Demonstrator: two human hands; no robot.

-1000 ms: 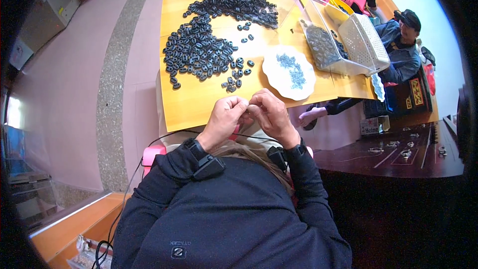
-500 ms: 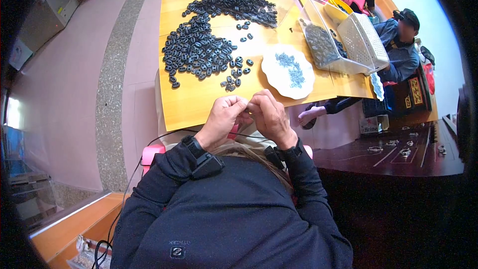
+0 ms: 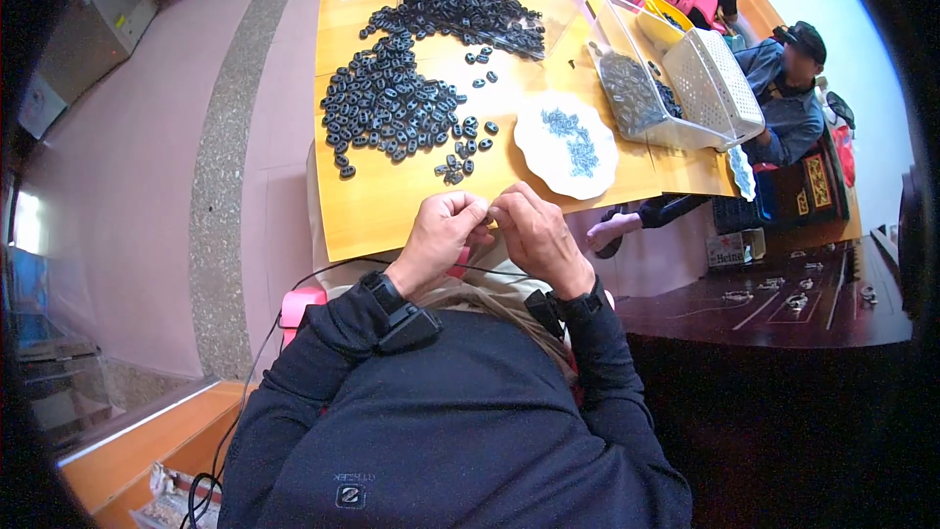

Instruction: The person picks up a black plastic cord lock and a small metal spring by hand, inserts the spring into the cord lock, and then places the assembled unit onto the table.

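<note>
My left hand [image 3: 438,238] and my right hand [image 3: 540,241] meet fingertip to fingertip at the table's near edge. Both are closed in a pinch, and whatever lies between the fingers is hidden. Just beyond them is a small group of dark pieces [image 3: 453,171]. Black oval pieces with two holes form a loose pile [image 3: 387,103] on the yellow table [image 3: 367,220]. A larger heap [image 3: 455,5] of black pieces spreads from a clear container at the back. Right of the pile, a white wavy-rimmed plate [image 3: 535,159] bears many tiny blue-grey parts.
A clear bin [image 3: 627,103] holding dark pieces stands at the table's right, with a white perforated basket [image 3: 710,83] and a yellow bowl [image 3: 658,24]. A co-worker [image 3: 783,98] sits beyond it. A black cable [image 3: 259,353] runs past my left arm.
My right hand has turned slightly, its wrist shifting a little to the right. The fingertips of both hands stay together, and the pieces on the table look the same.
</note>
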